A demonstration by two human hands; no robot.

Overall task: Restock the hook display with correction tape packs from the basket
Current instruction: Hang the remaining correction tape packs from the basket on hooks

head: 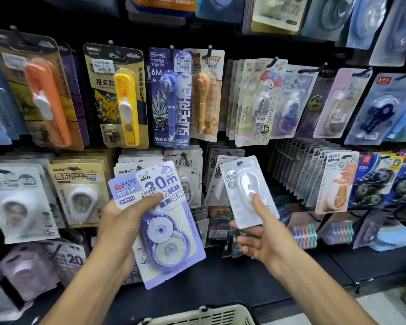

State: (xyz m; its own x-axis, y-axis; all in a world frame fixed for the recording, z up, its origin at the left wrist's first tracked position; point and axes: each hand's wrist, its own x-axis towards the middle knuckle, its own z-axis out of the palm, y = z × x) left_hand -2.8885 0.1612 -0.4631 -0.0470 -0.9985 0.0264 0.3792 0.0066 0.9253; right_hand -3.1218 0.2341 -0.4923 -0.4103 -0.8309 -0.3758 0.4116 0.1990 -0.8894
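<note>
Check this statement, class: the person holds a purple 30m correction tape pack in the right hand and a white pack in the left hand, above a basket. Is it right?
Not quite: the hands are swapped. In the head view, the left hand grips the purple 30m pack and the right hand holds the white pack. The basket does sit below them.

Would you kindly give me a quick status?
Left hand grips purple correction tape packs. Right hand pinches white pack near hooks. Nothing blocking.
</note>
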